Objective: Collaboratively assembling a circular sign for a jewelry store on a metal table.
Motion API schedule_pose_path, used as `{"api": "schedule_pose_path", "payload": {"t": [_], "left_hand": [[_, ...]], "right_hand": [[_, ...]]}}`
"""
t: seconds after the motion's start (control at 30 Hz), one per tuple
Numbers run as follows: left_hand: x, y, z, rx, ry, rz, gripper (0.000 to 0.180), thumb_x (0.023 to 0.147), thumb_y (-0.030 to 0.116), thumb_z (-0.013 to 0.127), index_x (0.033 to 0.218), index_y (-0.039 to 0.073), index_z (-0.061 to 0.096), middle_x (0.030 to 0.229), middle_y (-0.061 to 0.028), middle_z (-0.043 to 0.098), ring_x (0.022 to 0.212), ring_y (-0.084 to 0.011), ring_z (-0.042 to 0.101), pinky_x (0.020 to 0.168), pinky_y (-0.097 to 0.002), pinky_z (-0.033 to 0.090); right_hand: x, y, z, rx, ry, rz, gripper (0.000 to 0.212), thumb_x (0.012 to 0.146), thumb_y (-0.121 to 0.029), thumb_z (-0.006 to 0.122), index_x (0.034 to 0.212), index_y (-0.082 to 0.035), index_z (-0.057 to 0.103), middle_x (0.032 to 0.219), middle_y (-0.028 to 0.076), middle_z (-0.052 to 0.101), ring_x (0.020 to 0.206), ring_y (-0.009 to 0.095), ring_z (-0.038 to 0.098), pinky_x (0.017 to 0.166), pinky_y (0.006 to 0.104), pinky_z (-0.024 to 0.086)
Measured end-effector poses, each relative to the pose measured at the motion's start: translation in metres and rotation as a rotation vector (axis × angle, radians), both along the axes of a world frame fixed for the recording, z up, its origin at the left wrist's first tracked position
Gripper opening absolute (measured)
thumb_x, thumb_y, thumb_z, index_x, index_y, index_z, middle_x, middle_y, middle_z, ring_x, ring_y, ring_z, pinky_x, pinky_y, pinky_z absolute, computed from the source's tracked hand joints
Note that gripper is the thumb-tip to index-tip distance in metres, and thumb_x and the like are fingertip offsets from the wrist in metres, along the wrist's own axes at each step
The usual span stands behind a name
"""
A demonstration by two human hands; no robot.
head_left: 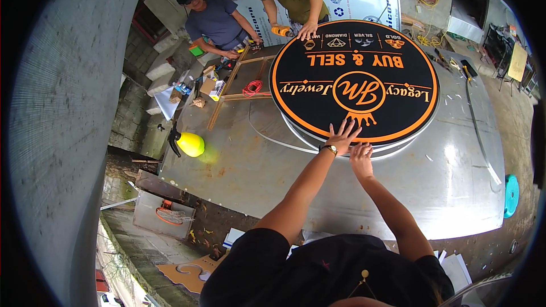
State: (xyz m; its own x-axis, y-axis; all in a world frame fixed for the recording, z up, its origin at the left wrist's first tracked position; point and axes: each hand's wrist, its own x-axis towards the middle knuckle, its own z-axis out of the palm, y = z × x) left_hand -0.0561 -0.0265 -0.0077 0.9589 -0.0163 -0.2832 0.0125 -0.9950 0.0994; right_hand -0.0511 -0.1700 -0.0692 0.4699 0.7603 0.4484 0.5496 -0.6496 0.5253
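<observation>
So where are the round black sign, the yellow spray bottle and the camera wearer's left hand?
Round black sign [355, 82]: head view, middle of its face.
Yellow spray bottle [191, 144]: head view, its rounded body.
Left hand [341, 139]: head view, back of the hand.

The round sign [357, 82] has a smooth, mostly matt black face with flat orange and cream markings, above a pale, smooth side wall. The metal tabletop [449, 176] shines in broad reflections, though scuffs and rusty-brown stains dull it in places. The yellow sprayer [191, 144] looks like glossy plastic, the slim frame [215, 115] like bare wood. The person's black shirt [341, 267] is soft, matt cloth; the turquoise disc [511, 196] appears smooth plastic.
</observation>
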Motion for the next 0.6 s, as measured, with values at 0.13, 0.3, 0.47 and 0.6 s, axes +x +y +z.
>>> {"api": "schedule_pose_path", "payload": {"t": [0.13,0.3,0.47,0.6], "left_hand": [[0.002,0.0,0.002,0.026,-0.02,-0.003,0.08,0.09,0.057,0.05,0.153,0.032,0.008,0.161,-0.0048,-0.007,0.147,-0.033,-0.006,0.108,-0.0721,0.005],[0.004,0.002,0.001,-0.002,-0.02,0.003,0.082,0.087,0.062,0.048,0.153,0.032,0.009,0.161,-0.0051,-0.006,0.147,-0.0329,-0.006,0.108,-0.0726,0.004],[0.002,0.002,-0.003,0.009,-0.034,-0.004,0.082,0.087,0.064,0.047,0.153,0.032,0.01,0.161,-0.0058,-0.005,0.147,-0.0332,-0.005,0.108,-0.0729,0.004],[0.001,0.001,-0.003,-0.018,-0.033,0.0,0.082,0.087,0.063,0.048,0.153,0.03,0.01,0.161,-0.0066,-0.004,0.147,-0.0334,-0.005,0.107,-0.0736,0.005]], "right_hand": [[0.001,-0.001,0.007,-0.021,0.022,-0.009,0.036,0.087,-0.013,0.051,0.114,0.01,0.058,0.106,0.034,0.062,0.098,0.041,0.062,0.087,0.0455,0.053],[0.0,0.001,0.004,-0.017,0.032,-0.029,0.036,0.087,-0.013,0.05,0.114,0.009,0.058,0.108,0.034,0.061,0.1,0.041,0.061,0.088,0.0455,0.053],[0.0,0.0,0.0,0.002,0.013,-0.014,0.036,0.087,-0.013,0.05,0.114,0.009,0.058,0.107,0.034,0.061,0.098,0.043,0.062,0.087,0.0467,0.053],[-0.002,-0.001,-0.003,0.005,-0.007,-0.006,0.036,0.087,-0.013,0.051,0.114,0.01,0.059,0.106,0.035,0.061,0.097,0.044,0.061,0.086,0.0476,0.053]]}}
